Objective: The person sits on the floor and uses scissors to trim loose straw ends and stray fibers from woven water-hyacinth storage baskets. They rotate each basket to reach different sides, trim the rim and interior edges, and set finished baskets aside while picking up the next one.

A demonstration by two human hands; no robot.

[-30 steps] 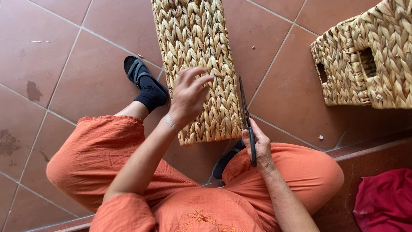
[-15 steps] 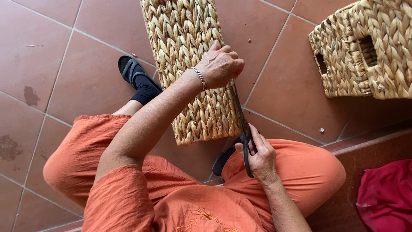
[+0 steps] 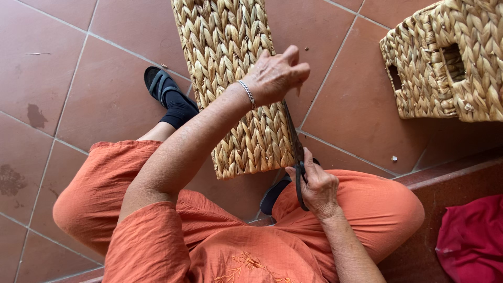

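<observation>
Inventory, largest item first, as I read it from the head camera.

1. Tiled floor (image 3: 94, 78): terracotta squares with pale grout lines, a few dark stains at left.
2. Orange clothing (image 3: 209, 246): loose trousers and a matching top on the seated person, filling the lower half of my view.
3. Woven panel (image 3: 230, 63): a long flat piece of braided straw-coloured fibre, running from the top edge down to between the knees, its near end just above the lap.
4. Woven baskets (image 3: 445, 63): same braid, with cut-out handle slots, standing at upper right, well apart from the panel.
5. Red cloth (image 3: 471, 241): bunched in the lower right corner on a dark red step.
6. Left hand (image 3: 275, 76): reaching across the panel to its right edge, fingertips pinched narrowly together there; I cannot tell what they pinch. A silver bracelet (image 3: 246, 93) sits on the wrist.
7. Right hand (image 3: 317, 186): closed around the handles of the scissors, resting on the right thigh.
8. Black sandal and sock (image 3: 167, 94): left of the panel.
9. Scissors (image 3: 294, 152): dark, blades pointing up along the panel's right edge towards the left hand.
</observation>
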